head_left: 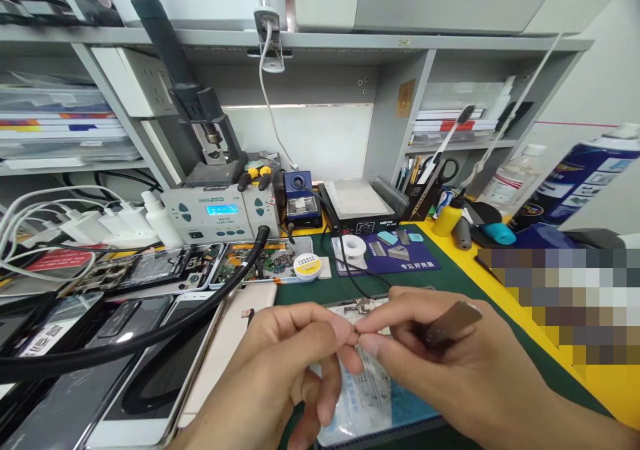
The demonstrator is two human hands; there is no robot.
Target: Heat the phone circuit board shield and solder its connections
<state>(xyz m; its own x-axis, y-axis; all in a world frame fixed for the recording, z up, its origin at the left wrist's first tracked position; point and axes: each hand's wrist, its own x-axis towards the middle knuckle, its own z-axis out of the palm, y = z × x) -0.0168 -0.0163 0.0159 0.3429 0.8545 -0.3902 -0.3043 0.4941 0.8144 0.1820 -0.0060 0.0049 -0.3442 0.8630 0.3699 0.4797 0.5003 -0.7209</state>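
Observation:
My left hand (300,350) is closed in a pinch, thumb against forefinger, its tips meeting those of my right hand (430,350). A tiny dark part (356,331) shows between the two sets of fingertips, too small to name. My right hand also keeps a flat metal tool (454,322) tucked between thumb and fingers; its broad end sticks up, the rest is hidden. Below both hands lies a clear and blue work pad (360,403) with printed marks. Just behind the fingertips, a small metal phone part (363,305) rests at the pad's far edge.
Several phones (155,370) lie at left, crossed by a thick black hose (200,323). Behind stand a rework station (220,213), a tray of circuit boards (270,260), a solder spool (354,247) and a hot plate (360,203). Bottles (515,177) and a spray can (575,170) stand at right.

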